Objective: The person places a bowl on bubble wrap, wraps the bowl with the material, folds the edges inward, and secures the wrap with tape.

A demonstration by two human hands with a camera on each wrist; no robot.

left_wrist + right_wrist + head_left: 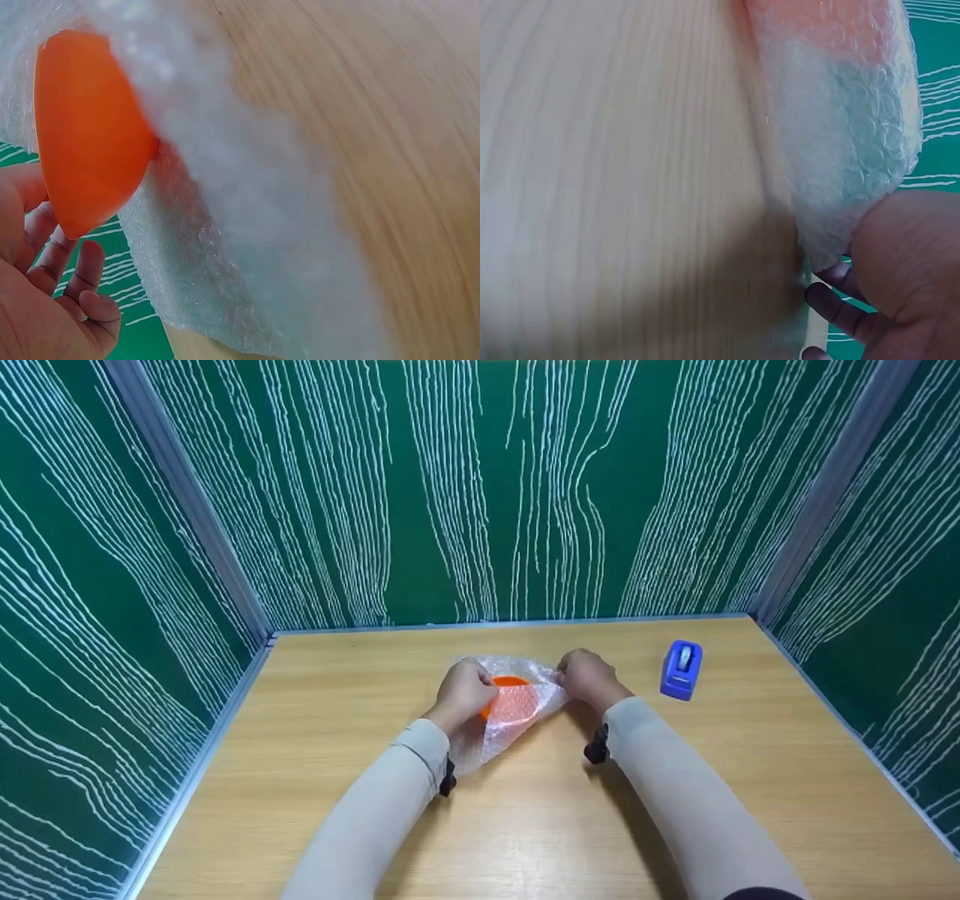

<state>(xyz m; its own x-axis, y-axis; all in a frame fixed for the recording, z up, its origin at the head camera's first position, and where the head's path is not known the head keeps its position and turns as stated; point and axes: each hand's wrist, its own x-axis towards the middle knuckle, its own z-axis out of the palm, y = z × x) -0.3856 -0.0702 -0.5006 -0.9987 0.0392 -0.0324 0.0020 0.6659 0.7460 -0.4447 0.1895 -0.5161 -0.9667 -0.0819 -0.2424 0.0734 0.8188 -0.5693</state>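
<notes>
With your left hand (463, 690) you are gripping the rim of the orange bowl (94, 131); with your right hand (590, 676) you are pinching the corner of the bubble wrap (844, 139) between thumb and fingers. The bowl is sitting between your hands, tilted, with a fold of wrap covering part of it. The wrap is hiding its underside, so contact with the table (337, 735) cannot be confirmed. The blue tape dispenser (680, 679) is standing to the right of your right hand.
</notes>
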